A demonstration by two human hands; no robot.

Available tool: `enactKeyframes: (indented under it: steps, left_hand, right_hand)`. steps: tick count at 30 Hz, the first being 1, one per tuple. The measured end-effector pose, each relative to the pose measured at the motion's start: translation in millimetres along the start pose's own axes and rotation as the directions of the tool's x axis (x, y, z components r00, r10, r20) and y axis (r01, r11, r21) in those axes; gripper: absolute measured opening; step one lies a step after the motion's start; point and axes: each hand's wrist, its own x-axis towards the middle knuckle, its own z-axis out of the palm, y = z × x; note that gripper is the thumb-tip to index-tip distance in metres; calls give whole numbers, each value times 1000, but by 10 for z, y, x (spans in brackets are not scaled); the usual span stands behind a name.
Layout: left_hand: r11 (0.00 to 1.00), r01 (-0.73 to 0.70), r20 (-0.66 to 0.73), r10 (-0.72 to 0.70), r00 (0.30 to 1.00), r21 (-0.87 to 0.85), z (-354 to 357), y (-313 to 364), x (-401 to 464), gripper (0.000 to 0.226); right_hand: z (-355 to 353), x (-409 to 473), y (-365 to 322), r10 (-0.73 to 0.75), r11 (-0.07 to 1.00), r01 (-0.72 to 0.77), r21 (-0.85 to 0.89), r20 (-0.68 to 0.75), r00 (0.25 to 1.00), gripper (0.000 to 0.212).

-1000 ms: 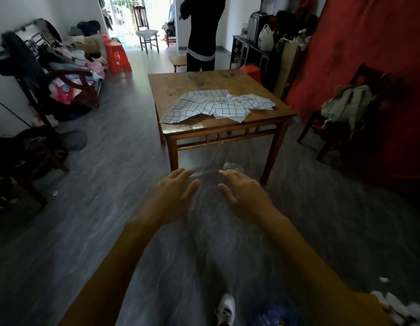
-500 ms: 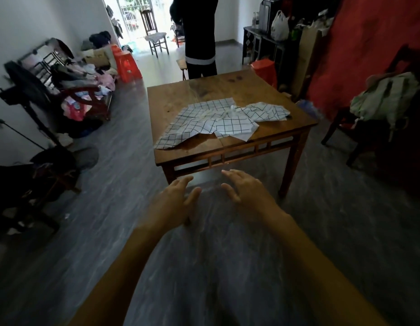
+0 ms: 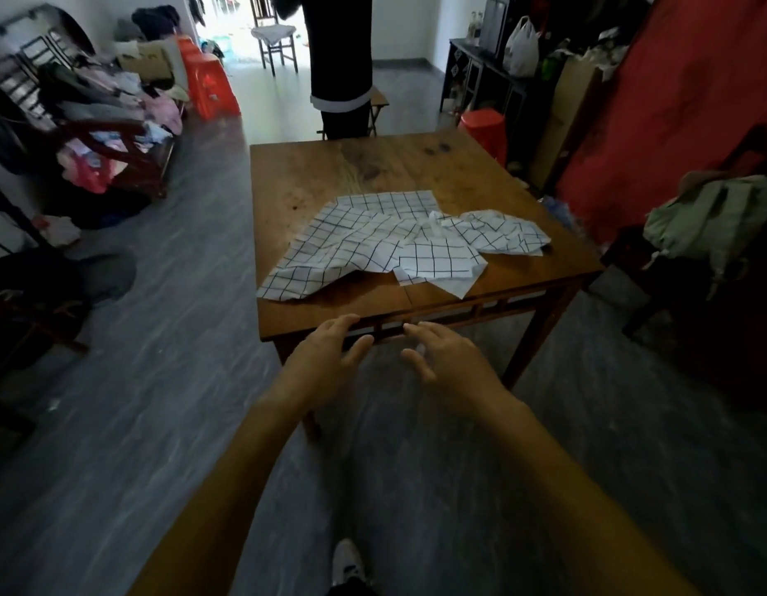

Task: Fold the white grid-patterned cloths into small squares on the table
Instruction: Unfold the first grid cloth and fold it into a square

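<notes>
Several white grid-patterned cloths (image 3: 399, 247) lie crumpled and overlapping, unfolded, at frame centre, on the near half of the wooden table (image 3: 373, 165); one corner reaches the table's left edge, another hangs near the front edge. How many cloths, can't tell. Your left hand (image 3: 326, 363) and right hand (image 3: 448, 363) sit lower centre, palms down, fingers spread loose and holding nothing, fingertips at the table's front rail, apart from the cloths. Your white shoe (image 3: 347, 561) shows at bottom centre. Behind the table, upper centre, a person in dark clothes (image 3: 339, 58) stands. Red stool (image 3: 485, 131) just right of the table's far corner, orange stools (image 3: 210, 88) upper left, clothes-heaped bench (image 3: 111, 135) left, green backpack (image 3: 708, 217) on a chair at right.
</notes>
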Motion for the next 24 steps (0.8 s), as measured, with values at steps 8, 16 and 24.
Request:
enactKeyframes:
  steps: [8,16,24]
  left_hand:
    - [1000,0,-14,0,1000,8,-189,-353,1030,54]
    - [997,50,-88,-55,995,-58,-90,-608,1786,48]
    - [973,231,-157,-230,960,-15,128,-780,2509,43]
  right_hand:
    - [16,1037,46,16,1000,-16,-4,45,999,50]
    - [229,2010,296,-76,997,76,8,158,984,50]
    - [367,3042,746,-237,970,241,16,252,938,50]
